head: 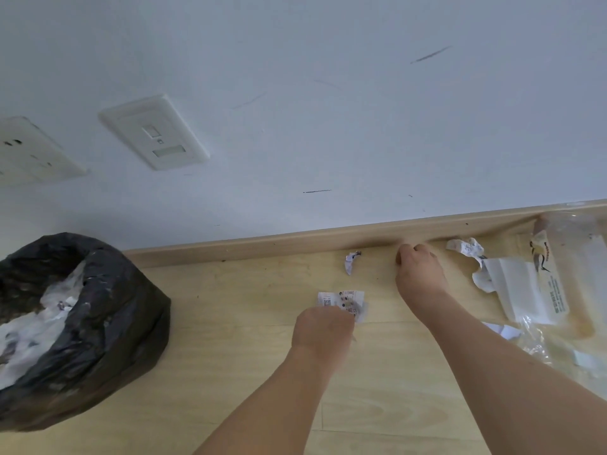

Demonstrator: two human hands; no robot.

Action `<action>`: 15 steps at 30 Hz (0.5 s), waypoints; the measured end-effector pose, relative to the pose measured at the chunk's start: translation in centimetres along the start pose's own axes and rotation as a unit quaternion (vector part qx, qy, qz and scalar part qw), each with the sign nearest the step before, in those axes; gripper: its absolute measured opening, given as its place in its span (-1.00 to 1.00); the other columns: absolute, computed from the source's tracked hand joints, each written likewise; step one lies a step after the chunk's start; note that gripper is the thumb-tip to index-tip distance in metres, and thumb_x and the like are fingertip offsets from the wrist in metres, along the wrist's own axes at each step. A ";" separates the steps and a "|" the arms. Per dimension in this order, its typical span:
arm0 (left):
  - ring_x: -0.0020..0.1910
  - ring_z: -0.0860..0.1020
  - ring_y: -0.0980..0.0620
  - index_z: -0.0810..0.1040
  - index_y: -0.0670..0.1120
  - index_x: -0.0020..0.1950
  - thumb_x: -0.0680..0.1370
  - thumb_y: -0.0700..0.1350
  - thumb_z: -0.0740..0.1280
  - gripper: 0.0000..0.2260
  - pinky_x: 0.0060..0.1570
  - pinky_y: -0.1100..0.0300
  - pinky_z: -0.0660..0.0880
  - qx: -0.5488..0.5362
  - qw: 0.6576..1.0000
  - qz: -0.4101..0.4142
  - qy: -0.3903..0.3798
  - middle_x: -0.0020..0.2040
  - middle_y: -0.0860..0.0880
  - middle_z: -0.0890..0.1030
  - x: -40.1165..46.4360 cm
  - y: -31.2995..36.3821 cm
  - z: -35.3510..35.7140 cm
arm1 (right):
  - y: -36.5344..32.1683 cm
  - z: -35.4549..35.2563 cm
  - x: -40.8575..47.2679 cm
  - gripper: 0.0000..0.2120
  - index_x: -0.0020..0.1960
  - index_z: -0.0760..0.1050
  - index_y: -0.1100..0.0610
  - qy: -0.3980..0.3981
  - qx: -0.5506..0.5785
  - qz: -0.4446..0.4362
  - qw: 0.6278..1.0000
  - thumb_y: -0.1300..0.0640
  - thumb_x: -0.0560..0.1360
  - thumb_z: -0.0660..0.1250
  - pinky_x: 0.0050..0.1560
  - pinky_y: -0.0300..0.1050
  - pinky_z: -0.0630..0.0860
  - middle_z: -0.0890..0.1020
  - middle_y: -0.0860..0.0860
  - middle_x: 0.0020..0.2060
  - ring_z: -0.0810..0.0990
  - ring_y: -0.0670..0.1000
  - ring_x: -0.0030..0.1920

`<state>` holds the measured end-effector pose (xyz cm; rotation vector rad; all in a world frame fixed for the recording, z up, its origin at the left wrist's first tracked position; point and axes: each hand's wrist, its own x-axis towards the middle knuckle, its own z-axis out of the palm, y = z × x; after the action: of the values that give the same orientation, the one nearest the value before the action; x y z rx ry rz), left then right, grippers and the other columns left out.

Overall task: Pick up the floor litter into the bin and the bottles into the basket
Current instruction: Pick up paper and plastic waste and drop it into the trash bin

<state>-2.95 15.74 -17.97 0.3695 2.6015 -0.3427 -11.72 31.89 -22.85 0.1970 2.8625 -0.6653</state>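
Two hands at floor litter beside the skirting board.
Left hand (323, 326) grips a crumpled printed paper scrap (343, 298); right hand (417, 267) fingers curled, contents hidden. Black-bagged bin (108, 310) stands far left, partly cut off.

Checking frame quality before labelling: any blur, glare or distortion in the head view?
Head view: soft even daylight with faint shadows; wide-angle lens tilts the skirting board; left hand on the printed paper scrap is slightly blurred, right hand too; mild glare on the clear plastic wrapper.
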 end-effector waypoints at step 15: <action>-0.14 0.55 -0.10 0.40 0.00 -0.04 0.59 -0.20 0.17 -0.90 -0.29 0.14 0.31 -0.097 0.980 -0.084 0.153 -0.07 -0.04 0.61 -10.0 -12.3 -5.1 | -11.3 -4.4 -7.7 -0.78 0.01 0.51 0.07 0.012 0.161 -0.069 0.984 0.28 0.55 0.13 -0.22 -0.14 0.40 0.54 -0.04 0.00 0.51 0.01 -0.10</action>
<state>-0.64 3.82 -6.56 0.1416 2.9452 -0.0889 -6.84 23.14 -12.54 0.0515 2.7935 -1.1604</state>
